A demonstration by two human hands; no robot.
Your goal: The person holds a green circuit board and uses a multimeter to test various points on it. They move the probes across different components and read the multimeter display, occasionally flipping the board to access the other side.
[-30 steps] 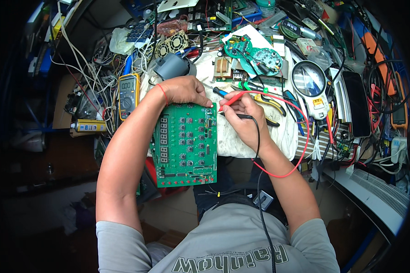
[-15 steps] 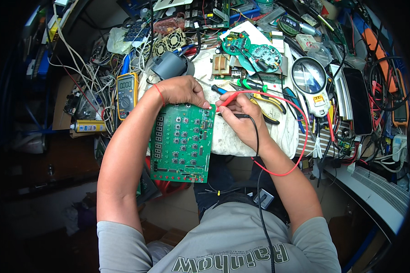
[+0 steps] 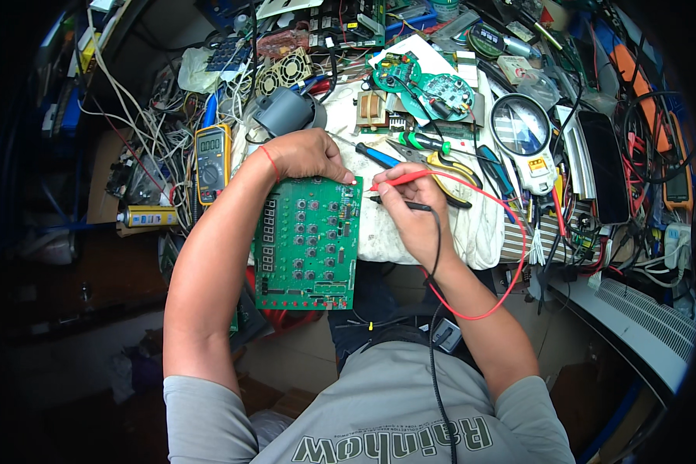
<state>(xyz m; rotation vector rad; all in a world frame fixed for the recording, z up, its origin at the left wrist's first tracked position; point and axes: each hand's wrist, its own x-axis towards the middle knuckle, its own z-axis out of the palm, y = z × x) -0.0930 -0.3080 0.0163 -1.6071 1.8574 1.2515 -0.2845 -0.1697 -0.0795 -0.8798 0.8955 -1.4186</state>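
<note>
My left hand [image 3: 315, 155] grips the far edge of a green circuit board [image 3: 286, 267], its thumb near the far right corner. The board carries a row of digit displays, several push buttons and red parts along its near edge. In my right hand [image 3: 417, 216] are a red test probe [image 3: 404, 180] and a black test probe [image 3: 410, 206], held together like a pair of sticks. Their tips point left at the board's far right corner, looking just short of it. A yellow multimeter [image 3: 213, 164] stands to the left of my left forearm.
Beyond my hands, a white cloth [image 3: 472, 224] bears pliers [image 3: 452, 170], a blue-handled screwdriver [image 3: 375, 155] and a green-handled screwdriver [image 3: 424, 142]. Round green boards [image 3: 448, 94] lie farther back. A magnifier [image 3: 522, 127] and a phone [image 3: 602, 166] are at right; tangled wires [image 3: 143, 116] crowd the left.
My right hand has drawn a little to the right, away from the board's corner, and the red probe now lies flatter. The left hand and board have barely moved.
</note>
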